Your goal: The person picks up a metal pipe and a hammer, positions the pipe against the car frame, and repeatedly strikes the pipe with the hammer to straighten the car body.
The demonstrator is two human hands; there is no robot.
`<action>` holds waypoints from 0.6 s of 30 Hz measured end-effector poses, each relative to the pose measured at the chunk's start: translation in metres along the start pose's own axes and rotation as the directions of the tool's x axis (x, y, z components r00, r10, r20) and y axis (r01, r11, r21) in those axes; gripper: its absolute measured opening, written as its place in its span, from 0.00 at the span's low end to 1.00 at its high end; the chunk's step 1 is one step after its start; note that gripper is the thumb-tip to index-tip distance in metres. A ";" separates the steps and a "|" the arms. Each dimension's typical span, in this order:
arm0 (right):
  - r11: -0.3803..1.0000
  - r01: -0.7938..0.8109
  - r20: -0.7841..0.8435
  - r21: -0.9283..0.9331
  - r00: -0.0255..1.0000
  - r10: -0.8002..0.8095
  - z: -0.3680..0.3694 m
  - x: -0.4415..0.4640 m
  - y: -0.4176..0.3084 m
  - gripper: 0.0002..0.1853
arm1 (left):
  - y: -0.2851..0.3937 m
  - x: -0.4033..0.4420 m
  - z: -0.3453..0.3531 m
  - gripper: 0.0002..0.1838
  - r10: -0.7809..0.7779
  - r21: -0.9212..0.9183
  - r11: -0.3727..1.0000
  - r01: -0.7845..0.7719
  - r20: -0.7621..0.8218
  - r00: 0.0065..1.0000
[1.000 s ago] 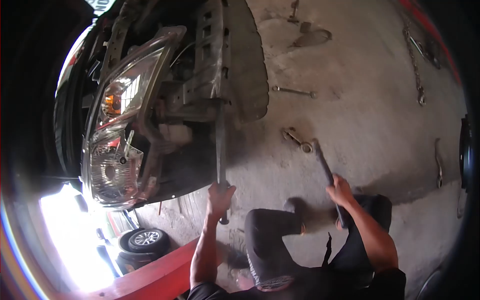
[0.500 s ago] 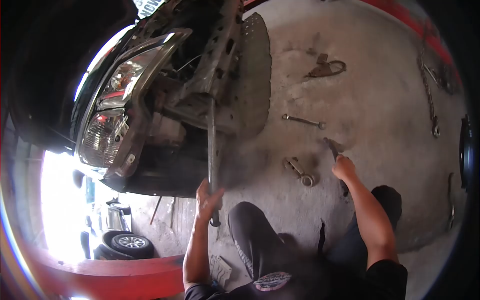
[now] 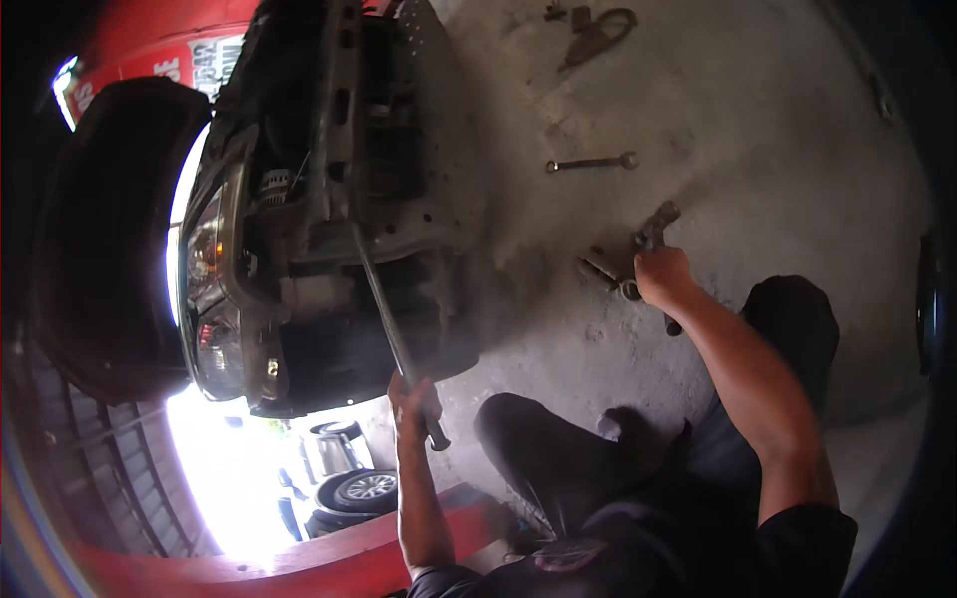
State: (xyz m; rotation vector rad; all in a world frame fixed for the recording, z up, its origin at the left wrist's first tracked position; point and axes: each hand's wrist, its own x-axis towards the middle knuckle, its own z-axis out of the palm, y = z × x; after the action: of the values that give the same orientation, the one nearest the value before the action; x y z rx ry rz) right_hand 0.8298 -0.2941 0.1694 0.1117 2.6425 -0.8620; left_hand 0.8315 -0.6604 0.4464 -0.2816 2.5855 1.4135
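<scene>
My left hand (image 3: 414, 407) is wrapped round the lower part of a long metal bar (image 3: 381, 304). The bar's far end meets the exposed metal frame (image 3: 339, 130) at the front of a car. Off to the right, my right hand (image 3: 662, 275) grips a hammer (image 3: 659, 223) by its handle, with the head above the fist and the handle's end below it. Beneath and beside that fist, a metal clamp (image 3: 604, 273) lies on the floor, partly covered. The hammer is apart from the bar.
A combination wrench (image 3: 593, 163) lies on the concrete floor (image 3: 758, 179). Farther off is a rusty looped metal piece (image 3: 600, 38). The car's headlight (image 3: 213, 261) is at left. A red beam (image 3: 289, 558) runs along the bottom left, with a vehicle wheel (image 3: 367, 487) beyond it.
The view has shifted, and the car now sits farther left. My right hand has raised the hammer so its head shows clearly. My left hand keeps its hold on the bar, which now slants more.
</scene>
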 end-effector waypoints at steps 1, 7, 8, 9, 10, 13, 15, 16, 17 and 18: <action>1.000 0.006 0.005 0.006 1.000 -0.006 0.004 0.002 -0.002 0.07 | 0.000 0.001 0.002 0.13 -0.011 -0.051 0.999 0.012 0.010 1.000; 0.990 0.002 -0.006 0.141 1.000 -0.001 0.003 0.002 -0.009 0.07 | -0.009 0.016 -0.002 0.12 -0.002 0.003 1.000 0.002 -0.060 0.998; 0.988 -0.013 -0.001 0.155 1.000 0.013 0.008 0.005 -0.009 0.07 | -0.011 0.017 -0.003 0.10 0.025 0.082 0.996 -0.017 -0.100 0.995; 0.985 -0.029 0.004 0.170 1.000 0.029 0.014 0.009 -0.011 0.07 | -0.012 0.019 -0.003 0.09 0.058 0.162 0.986 -0.036 -0.135 0.989; 0.982 -0.046 0.010 0.186 0.999 0.044 0.017 0.011 -0.014 0.07 | -0.014 0.020 -0.005 0.08 0.093 0.242 0.969 -0.051 -0.166 0.982; 0.976 -0.046 -0.061 0.211 0.996 0.060 0.019 0.014 -0.015 0.07 | -0.054 0.011 -0.026 0.10 0.099 0.233 0.969 -0.085 -0.049 0.994; 0.974 -0.066 -0.019 0.215 0.997 0.072 0.010 0.015 -0.014 0.07 | -0.064 -0.009 -0.017 0.09 -0.018 -0.051 0.999 0.017 -0.011 1.000; 0.976 -0.072 -0.005 0.208 0.997 0.075 0.001 0.016 -0.013 0.06 | -0.061 -0.017 -0.006 0.08 -0.098 -0.177 0.979 0.096 0.001 0.995; 0.979 -0.048 -0.054 0.199 0.997 0.059 -0.006 0.014 -0.012 0.06 | -0.057 -0.025 0.006 0.08 -0.097 -0.208 0.973 0.099 0.020 0.995; 0.982 -0.022 -0.102 0.188 0.994 0.042 -0.011 0.007 -0.012 0.06 | -0.041 -0.037 0.027 0.08 -0.096 -0.239 0.966 0.102 0.039 0.995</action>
State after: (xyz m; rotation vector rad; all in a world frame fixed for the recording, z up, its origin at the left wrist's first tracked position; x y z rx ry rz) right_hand 0.8176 -0.2978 0.1814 0.2534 2.6417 -1.1213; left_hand 0.8788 -0.6568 0.4081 -0.4161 2.3417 1.6823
